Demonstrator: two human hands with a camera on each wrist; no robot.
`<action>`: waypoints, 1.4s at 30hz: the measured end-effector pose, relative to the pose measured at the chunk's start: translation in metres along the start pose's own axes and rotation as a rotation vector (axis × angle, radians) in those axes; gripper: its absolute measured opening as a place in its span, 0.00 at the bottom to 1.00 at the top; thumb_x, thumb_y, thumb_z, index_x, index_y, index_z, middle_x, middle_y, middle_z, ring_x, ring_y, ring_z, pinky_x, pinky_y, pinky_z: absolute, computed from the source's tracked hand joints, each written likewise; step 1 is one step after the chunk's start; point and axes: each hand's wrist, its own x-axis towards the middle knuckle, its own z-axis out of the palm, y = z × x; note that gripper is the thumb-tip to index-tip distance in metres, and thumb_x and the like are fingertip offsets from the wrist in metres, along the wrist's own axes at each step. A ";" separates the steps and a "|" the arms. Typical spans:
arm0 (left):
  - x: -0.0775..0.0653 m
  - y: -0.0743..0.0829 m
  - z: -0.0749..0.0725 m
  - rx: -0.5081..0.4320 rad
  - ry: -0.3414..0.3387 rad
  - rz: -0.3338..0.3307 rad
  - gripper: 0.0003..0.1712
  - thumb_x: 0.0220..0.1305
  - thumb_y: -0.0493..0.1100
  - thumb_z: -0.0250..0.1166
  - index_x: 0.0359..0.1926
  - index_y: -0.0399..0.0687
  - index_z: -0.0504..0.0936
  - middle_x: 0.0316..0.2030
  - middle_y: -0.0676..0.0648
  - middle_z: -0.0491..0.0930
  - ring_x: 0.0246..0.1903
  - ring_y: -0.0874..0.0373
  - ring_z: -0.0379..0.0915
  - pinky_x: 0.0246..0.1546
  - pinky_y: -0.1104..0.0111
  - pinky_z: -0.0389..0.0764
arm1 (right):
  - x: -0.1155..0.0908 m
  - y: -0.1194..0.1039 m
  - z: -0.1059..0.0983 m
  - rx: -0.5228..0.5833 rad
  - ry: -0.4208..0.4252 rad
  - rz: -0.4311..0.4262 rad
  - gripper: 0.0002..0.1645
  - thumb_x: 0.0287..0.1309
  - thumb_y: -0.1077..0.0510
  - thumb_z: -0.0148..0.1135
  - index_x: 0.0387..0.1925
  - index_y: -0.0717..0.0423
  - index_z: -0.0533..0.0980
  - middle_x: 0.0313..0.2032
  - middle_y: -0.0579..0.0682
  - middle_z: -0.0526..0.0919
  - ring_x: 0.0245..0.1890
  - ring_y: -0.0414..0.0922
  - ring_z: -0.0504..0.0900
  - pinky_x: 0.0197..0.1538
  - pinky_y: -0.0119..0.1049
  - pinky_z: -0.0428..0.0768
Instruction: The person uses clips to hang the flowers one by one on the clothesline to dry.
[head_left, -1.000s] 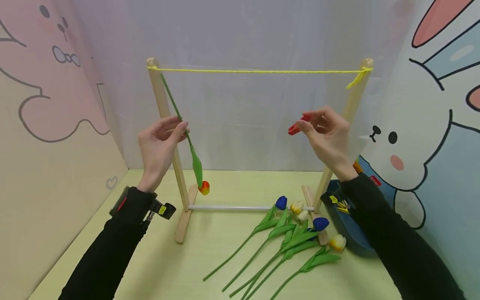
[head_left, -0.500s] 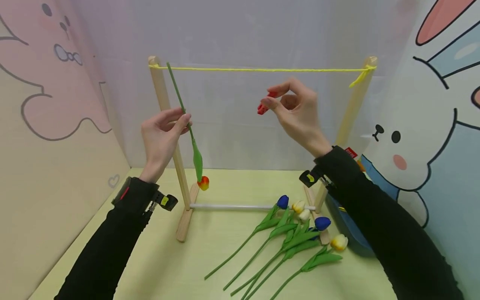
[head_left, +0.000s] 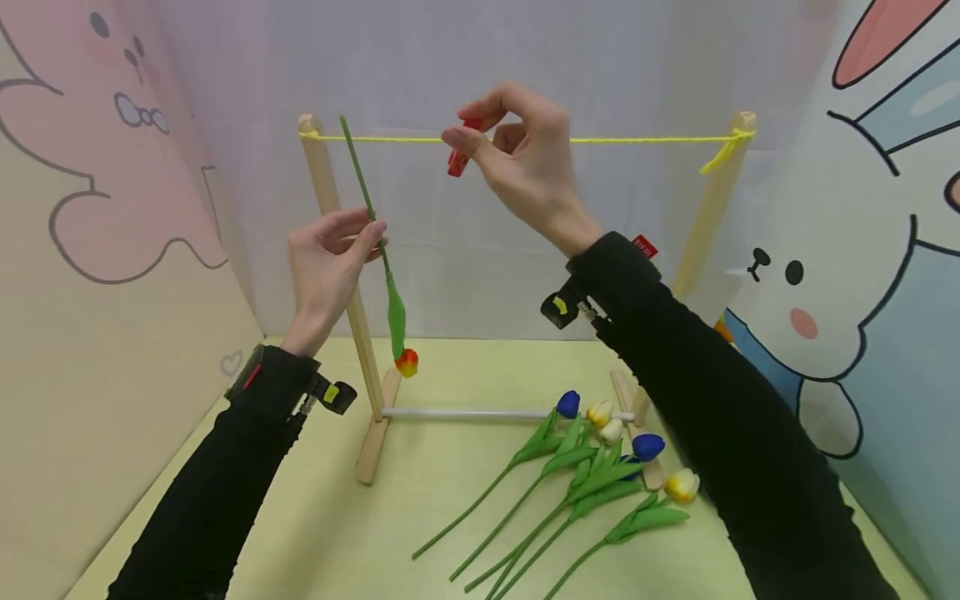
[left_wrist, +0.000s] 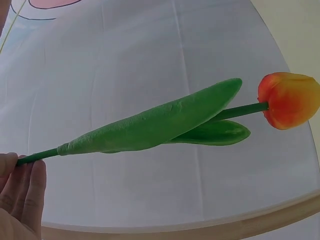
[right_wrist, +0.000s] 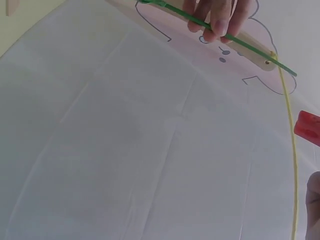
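Note:
My left hand (head_left: 330, 258) pinches the green stem of an artificial tulip (head_left: 395, 312), which hangs head down with its red-orange bloom lowest. The stem's bare end reaches just above a yellow string (head_left: 645, 140) near its left end; whether they touch is unclear. In the left wrist view the tulip's leaves and bloom (left_wrist: 290, 100) stretch to the right of the fingers. Between thumb and fingertips my right hand (head_left: 528, 158) pinches a red clothespin (head_left: 457, 158) in front of the string, right of the stem. Only one end of the clothespin (right_wrist: 307, 127) shows in the right wrist view.
The string is tied between two wooden posts (head_left: 326, 183), joined low down by a white rod (head_left: 465, 413). Several more tulips (head_left: 592, 483), blue and yellow-white, lie on the pale yellow table (head_left: 315, 517) at front right. Rabbit-patterned panels (head_left: 900, 350) stand at the sides.
My right hand has moved left and up with the clothespin, from near the right post to the string. My left hand has risen slightly, bringing the stem's end above the string.

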 end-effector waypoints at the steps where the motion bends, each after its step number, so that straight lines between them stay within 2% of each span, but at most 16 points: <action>1: 0.000 0.000 0.000 0.001 0.000 -0.001 0.14 0.63 0.33 0.69 0.48 0.28 0.84 0.31 0.65 0.85 0.30 0.71 0.85 0.39 0.75 0.86 | 0.003 -0.001 0.002 0.003 0.004 -0.002 0.13 0.59 0.64 0.70 0.40 0.72 0.79 0.33 0.62 0.84 0.12 0.34 0.63 0.23 0.27 0.61; 6: 0.001 0.001 0.001 0.008 -0.007 -0.002 0.14 0.63 0.34 0.70 0.48 0.30 0.85 0.31 0.66 0.85 0.31 0.70 0.85 0.39 0.75 0.86 | 0.015 -0.003 0.013 0.003 0.038 0.005 0.12 0.59 0.62 0.71 0.37 0.70 0.80 0.32 0.60 0.84 0.15 0.34 0.66 0.23 0.27 0.62; 13: 0.002 0.000 0.002 0.014 -0.007 -0.010 0.15 0.63 0.34 0.69 0.49 0.29 0.84 0.31 0.67 0.84 0.31 0.71 0.85 0.39 0.75 0.86 | 0.032 -0.006 0.028 -0.001 0.076 0.018 0.11 0.60 0.61 0.71 0.34 0.67 0.81 0.30 0.55 0.84 0.26 0.34 0.73 0.25 0.26 0.65; 15: 0.003 0.000 0.002 0.015 -0.005 -0.011 0.15 0.63 0.34 0.69 0.49 0.29 0.84 0.32 0.63 0.86 0.31 0.71 0.85 0.38 0.76 0.86 | 0.037 -0.006 0.033 -0.008 0.087 0.039 0.10 0.60 0.61 0.71 0.34 0.66 0.81 0.29 0.53 0.84 0.28 0.33 0.73 0.27 0.25 0.67; 18: 0.004 -0.001 0.002 0.027 -0.005 -0.003 0.15 0.63 0.34 0.70 0.49 0.29 0.85 0.36 0.50 0.88 0.31 0.71 0.85 0.38 0.75 0.86 | 0.042 -0.006 0.042 -0.020 0.114 0.081 0.10 0.60 0.60 0.72 0.34 0.65 0.82 0.29 0.53 0.84 0.30 0.31 0.73 0.30 0.24 0.69; 22: 0.004 -0.001 0.003 0.041 -0.006 -0.002 0.15 0.63 0.35 0.70 0.49 0.30 0.85 0.42 0.34 0.87 0.31 0.71 0.85 0.38 0.75 0.86 | 0.046 -0.007 0.053 -0.020 0.145 0.140 0.11 0.59 0.58 0.72 0.34 0.65 0.83 0.28 0.52 0.83 0.30 0.31 0.72 0.33 0.24 0.71; 27: 0.004 -0.001 0.003 0.052 0.000 -0.012 0.15 0.63 0.36 0.70 0.49 0.30 0.85 0.44 0.29 0.86 0.31 0.72 0.85 0.38 0.76 0.86 | 0.047 -0.010 0.068 -0.019 0.169 0.218 0.11 0.61 0.57 0.71 0.35 0.63 0.83 0.26 0.46 0.80 0.29 0.32 0.72 0.32 0.24 0.69; 35: 0.004 -0.001 0.003 0.060 0.002 -0.022 0.16 0.64 0.37 0.70 0.50 0.31 0.85 0.45 0.27 0.85 0.30 0.73 0.85 0.38 0.77 0.85 | 0.046 -0.009 0.081 -0.032 0.216 0.210 0.11 0.62 0.58 0.69 0.36 0.66 0.82 0.28 0.53 0.83 0.28 0.35 0.72 0.32 0.25 0.69; 42: 0.003 -0.003 -0.001 0.079 0.016 -0.022 0.16 0.64 0.37 0.70 0.50 0.31 0.85 0.43 0.34 0.88 0.30 0.74 0.85 0.38 0.77 0.85 | 0.050 -0.014 0.090 -0.062 0.177 0.337 0.11 0.61 0.55 0.71 0.35 0.60 0.83 0.27 0.50 0.83 0.29 0.36 0.74 0.42 0.24 0.70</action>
